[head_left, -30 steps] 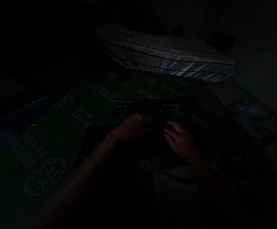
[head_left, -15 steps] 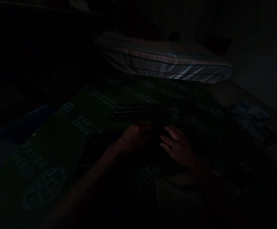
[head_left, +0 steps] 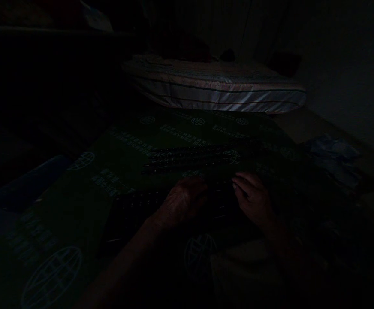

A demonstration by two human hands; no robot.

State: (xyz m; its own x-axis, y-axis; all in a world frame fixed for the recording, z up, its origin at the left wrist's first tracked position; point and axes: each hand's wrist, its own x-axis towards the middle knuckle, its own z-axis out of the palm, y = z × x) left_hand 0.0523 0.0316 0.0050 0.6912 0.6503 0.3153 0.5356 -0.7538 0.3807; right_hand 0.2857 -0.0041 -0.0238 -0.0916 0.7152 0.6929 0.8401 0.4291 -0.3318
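Observation:
The scene is very dark. My left hand (head_left: 183,201) rests knuckles up on a dark piece of material dotted with small shiny points (head_left: 148,206); its fingertips are lost in shadow. My right hand (head_left: 254,198) lies a little to the right, fingers bent and close together at the material's far edge. Whatever they pinch is hidden. A second dark dotted strip (head_left: 193,156) lies just beyond both hands. Everything sits on a green sheet printed with pale globe marks and text (head_left: 77,201).
A striped, shiny padded cushion or mattress (head_left: 219,92) lies across the back. Crumpled pale blue cloth (head_left: 333,154) sits at the right. A dark blue flat thing (head_left: 26,184) lies at the left edge of the green sheet. A pale wall (head_left: 351,77) rises at right.
My hands have drawn apart, the right one shifting to the right. The view has tipped upward, so everything sits lower in the picture.

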